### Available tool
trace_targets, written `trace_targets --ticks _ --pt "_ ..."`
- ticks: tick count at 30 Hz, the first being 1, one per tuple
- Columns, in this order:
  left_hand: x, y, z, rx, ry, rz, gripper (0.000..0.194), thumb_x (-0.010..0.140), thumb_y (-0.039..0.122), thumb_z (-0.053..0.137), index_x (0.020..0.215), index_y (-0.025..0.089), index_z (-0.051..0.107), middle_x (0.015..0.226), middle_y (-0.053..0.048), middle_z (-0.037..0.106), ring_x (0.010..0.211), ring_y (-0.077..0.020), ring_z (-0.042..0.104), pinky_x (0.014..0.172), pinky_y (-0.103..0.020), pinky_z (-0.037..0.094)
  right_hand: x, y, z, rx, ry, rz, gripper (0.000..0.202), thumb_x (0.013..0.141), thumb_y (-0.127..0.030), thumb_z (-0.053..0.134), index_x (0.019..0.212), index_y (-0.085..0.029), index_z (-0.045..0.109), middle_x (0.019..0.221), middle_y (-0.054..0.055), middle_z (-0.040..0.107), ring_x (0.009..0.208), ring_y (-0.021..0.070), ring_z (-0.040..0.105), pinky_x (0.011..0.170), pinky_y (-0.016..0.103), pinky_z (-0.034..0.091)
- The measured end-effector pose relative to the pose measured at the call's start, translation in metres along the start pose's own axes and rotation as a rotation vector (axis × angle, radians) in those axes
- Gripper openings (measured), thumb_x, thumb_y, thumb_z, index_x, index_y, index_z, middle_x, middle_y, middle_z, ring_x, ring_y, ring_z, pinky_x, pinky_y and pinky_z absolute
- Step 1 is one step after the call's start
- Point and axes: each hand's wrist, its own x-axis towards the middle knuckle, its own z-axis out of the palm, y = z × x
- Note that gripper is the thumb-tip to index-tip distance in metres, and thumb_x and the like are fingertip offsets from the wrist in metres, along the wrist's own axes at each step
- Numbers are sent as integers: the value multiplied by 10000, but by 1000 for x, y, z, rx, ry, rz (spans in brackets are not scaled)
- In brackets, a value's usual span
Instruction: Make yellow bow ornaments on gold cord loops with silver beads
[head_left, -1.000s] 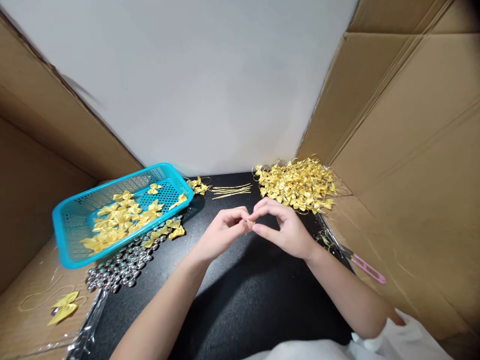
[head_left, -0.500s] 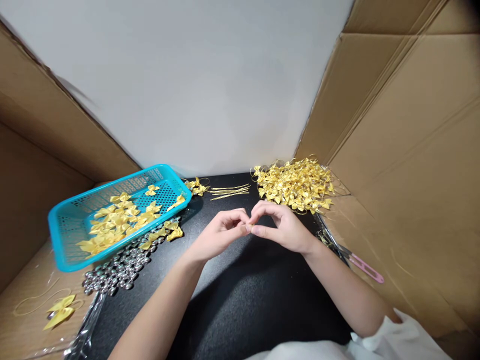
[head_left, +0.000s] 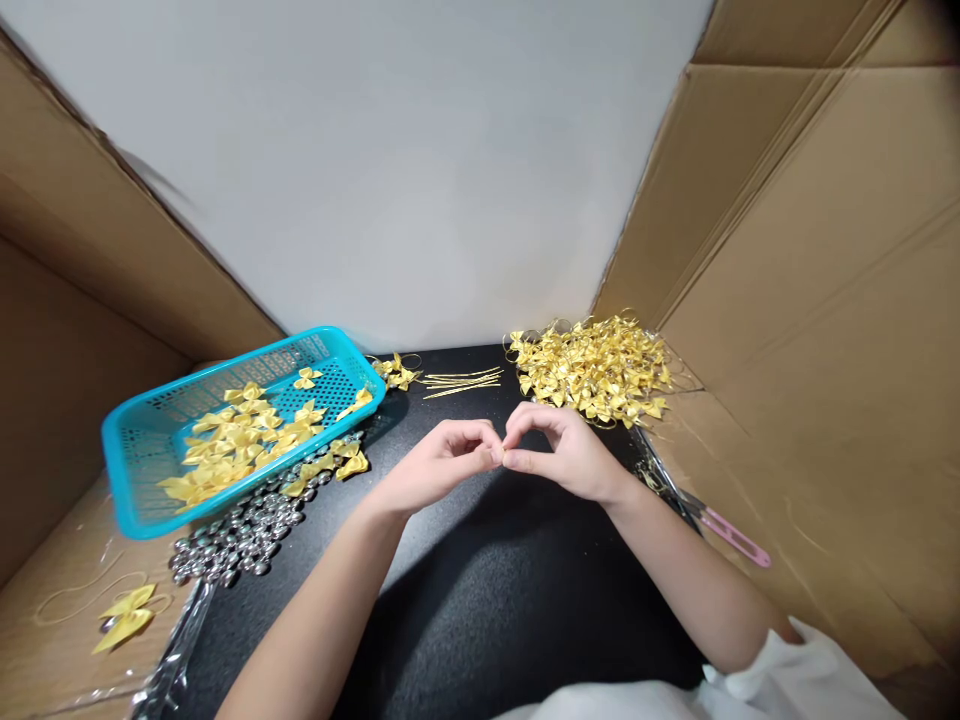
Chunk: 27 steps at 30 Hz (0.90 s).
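My left hand (head_left: 455, 460) and my right hand (head_left: 559, 450) meet fingertip to fingertip above the black work surface (head_left: 517, 590). Thumb and index finger of each are pinched together. A tiny yellowish bit shows between the tips, too small to name and mostly covered by the fingers. Just beyond the hands lie several thin gold cords (head_left: 463, 381) in a loose bundle. Behind my right hand is a big heap of yellow ribbon bows (head_left: 592, 365) with gold loops.
On the left a blue plastic basket (head_left: 135, 525) holds yellow bows, partly over a spread of silvery beads (head_left: 240, 535). One bow with a cord (head_left: 127, 615) lies on cardboard at lower left. Pink-handled snips (head_left: 735, 535) rest at right. Cardboard walls (head_left: 810, 300) stand on both sides.
Both hands keep their pinch at nearly the same spot, with only slight finger movement. The whole view has shifted a little; nothing else has visibly moved.
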Motion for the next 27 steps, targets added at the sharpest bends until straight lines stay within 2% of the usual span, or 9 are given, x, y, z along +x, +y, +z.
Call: trace_targets --ticks 12,21,27 --pt "-1 0 -1 -2 -19 -4 297 827 410 658 702 144 614 678 18 482 671 -127 372 647 -261 297 1 -1 1 -12 -9 21 181 752 -321 775 729 -193 649 794 6 639 773 151 593 813 330 467" --pt "-1 1 -2 -14 -20 1 299 822 410 668 699 140 625 693 12 503 684 -129 392 655 -258 315 1 -1 1 -9 -2 23 176 738 -264 783 737 -188 624 788 -8 619 761 137 575 797 306 450" --pt "-1 1 -1 -14 -15 1 310 813 422 676 694 141 629 688 11 504 682 -130 395 652 -259 320 1 -1 1 -18 -4 31 192 739 -292 783 719 -189 622 779 -5 620 761 141 576 796 310 458"
